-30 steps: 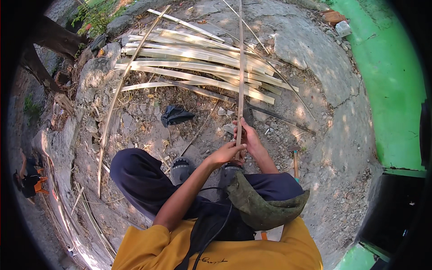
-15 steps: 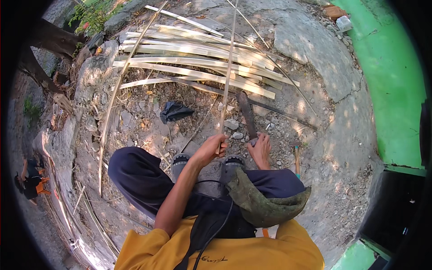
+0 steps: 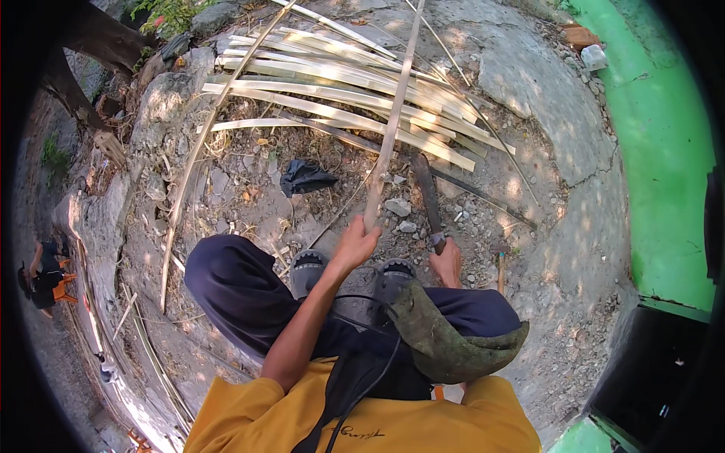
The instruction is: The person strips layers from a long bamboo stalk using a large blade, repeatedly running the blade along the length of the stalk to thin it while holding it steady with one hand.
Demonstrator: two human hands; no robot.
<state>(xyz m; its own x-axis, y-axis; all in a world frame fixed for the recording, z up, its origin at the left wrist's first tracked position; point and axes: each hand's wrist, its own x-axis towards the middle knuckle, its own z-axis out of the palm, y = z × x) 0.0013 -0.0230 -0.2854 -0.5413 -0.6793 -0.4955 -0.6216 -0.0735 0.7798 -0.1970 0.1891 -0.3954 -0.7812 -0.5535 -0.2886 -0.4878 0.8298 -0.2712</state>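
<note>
My left hand (image 3: 358, 242) is closed round the near end of a long bamboo strip (image 3: 393, 124), which slants away from me over the pile. In my right hand (image 3: 447, 262) is the handle of a machete (image 3: 429, 198); its dark blade points away from me, just right of the strip. Beyond both hands lies a pile of pale split bamboo strips (image 3: 332, 97), stacked crosswise on the ground. A piece of thick greenish-brown cloth or hide (image 3: 445, 340) is draped over my right thigh.
A hammer (image 3: 501, 268) with a wooden handle lies right of my right hand. Crumpled black plastic (image 3: 306, 177) lies left of the strip. Stones and rubble cover the ground. A green wall (image 3: 642, 136) runs along the right; a person (image 3: 44, 275) sits at far left.
My right hand has closed round the machete's handle, where before its fingers lay loosely spread on it. The strip in my left hand has turned, showing a broader face.
</note>
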